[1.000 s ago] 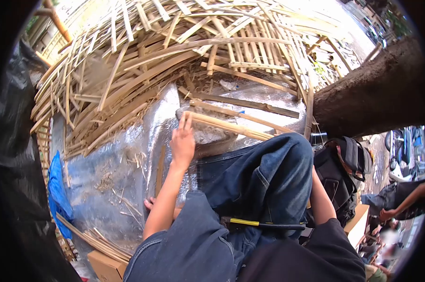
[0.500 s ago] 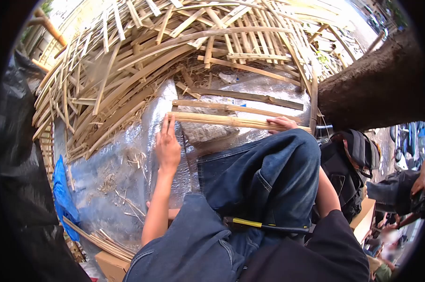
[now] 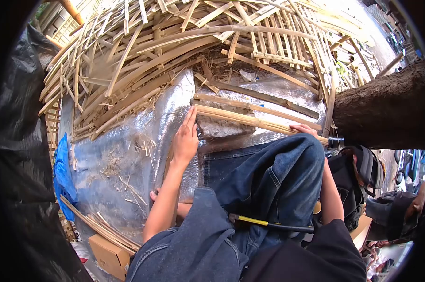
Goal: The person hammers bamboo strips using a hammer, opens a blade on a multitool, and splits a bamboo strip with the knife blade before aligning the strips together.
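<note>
A bundle of split bamboo strips [image 3: 255,121] lies crosswise in front of my raised knee, over a rough stone block [image 3: 217,128]. My left hand [image 3: 185,141] has its fingers stretched out, fingertips against the bundle's left end. Near the right end, my right hand [image 3: 305,129] has its fingers over the strips; the knee hides part of it. Just beyond the bundle runs a separate bamboo strip [image 3: 264,109], and farther off a darker bamboo piece [image 3: 273,98]. A tool with a yellow and black handle [image 3: 259,222] rests across my lap.
Silvery sheeting [image 3: 109,164] with bamboo scraps covers the ground. A large heap of bamboo strips [image 3: 175,47] rises ahead. A tree trunk [image 3: 381,105] and a black backpack [image 3: 351,176] stand right. A cardboard box [image 3: 109,256] sits lower left; another person [image 3: 391,214] is at the right.
The view has shifted, so the bundle appears more tilted, its right end lower. Both hands stay at the bundle's ends, with the left fingers still stretched out.
</note>
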A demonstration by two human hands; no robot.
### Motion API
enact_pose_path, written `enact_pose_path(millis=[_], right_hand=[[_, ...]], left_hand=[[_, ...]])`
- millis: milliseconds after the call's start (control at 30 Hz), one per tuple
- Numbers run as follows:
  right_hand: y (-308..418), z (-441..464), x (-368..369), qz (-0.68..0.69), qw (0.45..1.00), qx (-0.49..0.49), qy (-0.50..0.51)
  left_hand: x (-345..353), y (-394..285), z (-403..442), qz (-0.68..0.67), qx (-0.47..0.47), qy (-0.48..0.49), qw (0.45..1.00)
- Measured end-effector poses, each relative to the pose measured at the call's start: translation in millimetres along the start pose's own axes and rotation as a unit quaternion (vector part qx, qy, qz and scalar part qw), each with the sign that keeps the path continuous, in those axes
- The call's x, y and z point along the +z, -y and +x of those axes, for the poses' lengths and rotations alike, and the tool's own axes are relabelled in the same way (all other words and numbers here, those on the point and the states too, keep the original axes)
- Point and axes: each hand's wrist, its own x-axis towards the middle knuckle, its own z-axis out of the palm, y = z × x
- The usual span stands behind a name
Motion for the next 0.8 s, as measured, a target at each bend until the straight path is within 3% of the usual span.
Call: enact_pose_path(millis=[100,267,367,433,467,500,567,600,667,800], right_hand=[[-2,-2,0,0.018,0.999,0.049,-0.005],[-3,7,1,0.022,1.000,0.009,-0.001],[-7,12,2,0.019,1.000,-0.005,0.008],[-11,14,4,0.027,0.999,-0.015,0.008],[-13,12,5,0.026,1.000,-0.004,0.004],[-14,11,6,0.025,1.000,0.007,0.000],[-16,11,8,0.019,1.000,0.015,0.007],[-16,10,9,0.013,1.000,0.025,0.012],[-17,10,9,0.012,1.000,0.013,0.009],[-13,9,6,-0.008,1.000,0.012,0.013]], left_hand=[[-1,0,-1,-0.003,0.005,0.028,1.000],[-2,-4,-1,-0.023,0.010,-0.002,1.000],[5,6,-1,-0.052,-0.034,-0.020,0.998],[10,20,3,0.048,0.057,-0.082,0.994],[15,27,5,0.049,0.055,-0.083,0.994],[21,34,6,-0.054,-0.051,-0.066,0.995],[7,13,15,-0.211,-0.250,-0.016,0.945],[6,16,21,-0.211,-0.251,-0.016,0.945],[-3,19,36,-0.306,-0.343,0.086,0.884],[19,39,47,-0.177,-0.333,0.109,0.920]])
